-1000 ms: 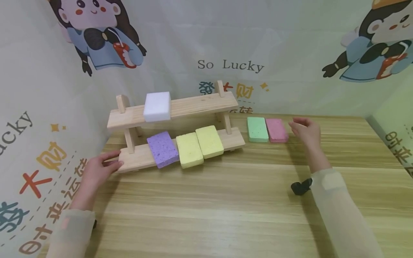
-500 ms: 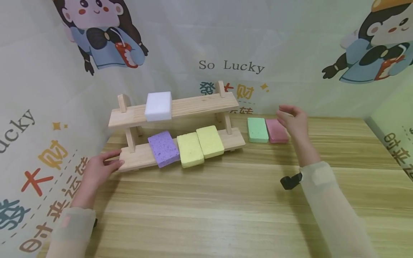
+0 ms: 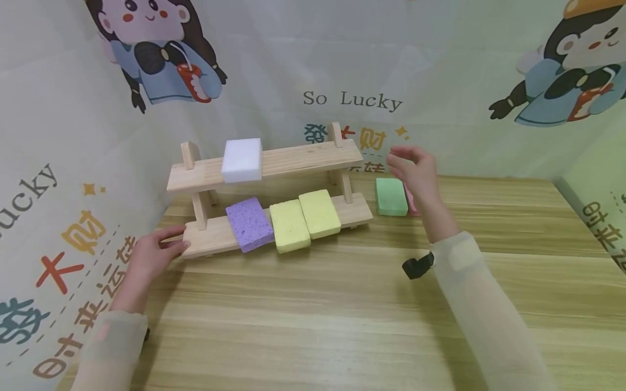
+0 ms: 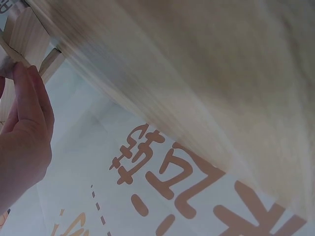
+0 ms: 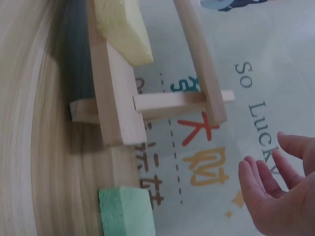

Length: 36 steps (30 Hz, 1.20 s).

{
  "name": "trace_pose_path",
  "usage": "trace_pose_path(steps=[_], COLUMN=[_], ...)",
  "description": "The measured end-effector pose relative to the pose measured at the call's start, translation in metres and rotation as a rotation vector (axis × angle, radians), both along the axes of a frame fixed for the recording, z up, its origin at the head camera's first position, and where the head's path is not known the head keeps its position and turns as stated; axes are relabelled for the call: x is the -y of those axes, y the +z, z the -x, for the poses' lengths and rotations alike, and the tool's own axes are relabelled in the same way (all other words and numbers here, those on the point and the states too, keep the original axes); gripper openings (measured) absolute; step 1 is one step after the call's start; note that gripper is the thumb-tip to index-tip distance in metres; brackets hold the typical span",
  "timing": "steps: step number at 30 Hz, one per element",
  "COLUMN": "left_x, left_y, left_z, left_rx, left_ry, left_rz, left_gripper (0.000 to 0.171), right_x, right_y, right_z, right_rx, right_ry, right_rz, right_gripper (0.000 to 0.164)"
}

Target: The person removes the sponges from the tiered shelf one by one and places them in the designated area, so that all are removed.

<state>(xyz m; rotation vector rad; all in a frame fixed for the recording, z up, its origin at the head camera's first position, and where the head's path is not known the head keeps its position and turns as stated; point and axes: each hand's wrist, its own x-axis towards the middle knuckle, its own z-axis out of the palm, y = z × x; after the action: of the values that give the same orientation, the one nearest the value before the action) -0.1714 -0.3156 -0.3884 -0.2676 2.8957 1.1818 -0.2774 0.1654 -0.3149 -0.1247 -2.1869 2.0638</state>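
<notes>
A two-tier wooden shelf rack [image 3: 308, 157] stands on the table, and my left hand [image 3: 152, 255] pinches the left end of its lower board between thumb and fingers. On the upper board sits a white sponge [image 3: 242, 159]. The lower board carries a purple sponge [image 3: 249, 224], a yellow sponge [image 3: 289, 225] and a second yellow sponge [image 3: 320, 213], side by side. Just right of the rack lie a green sponge [image 3: 391, 197] and a pink sponge [image 3: 412, 204]. My right hand [image 5: 285, 191] is raised beside the rack with loosely bent, empty fingers; in the head view it covers most of the pink sponge.
Wood-grain table [image 3: 303, 309] spreads in front of the rack. A printed cloth backdrop [image 3: 274, 65] hangs close behind it and along both sides. A black strap piece [image 3: 418, 266] juts from the right wrist.
My right hand has moved left and farther back, from the right of the pink sponge to over it and near the rack's right end. The left hand keeps its hold on the rack.
</notes>
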Motion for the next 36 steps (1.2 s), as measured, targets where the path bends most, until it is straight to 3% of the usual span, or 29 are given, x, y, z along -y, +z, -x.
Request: trace_pose_path(steps=[12, 36], left_x=[-0.001, 0.001], left_y=[-0.003, -0.001], left_z=[0.003, 0.001], left_rx=[0.008, 0.032], left_ry=[0.009, 0.025], left_rz=[-0.010, 0.006], left_gripper=[0.049, 0.051], right_x=[0.040, 0.114], right_y=[0.007, 0.011], right_z=[0.008, 0.003], right_rx=[-0.004, -0.033], right_ry=[0.076, 0.240], right_rz=[0.014, -0.011], right_gripper=[0.035, 0.033])
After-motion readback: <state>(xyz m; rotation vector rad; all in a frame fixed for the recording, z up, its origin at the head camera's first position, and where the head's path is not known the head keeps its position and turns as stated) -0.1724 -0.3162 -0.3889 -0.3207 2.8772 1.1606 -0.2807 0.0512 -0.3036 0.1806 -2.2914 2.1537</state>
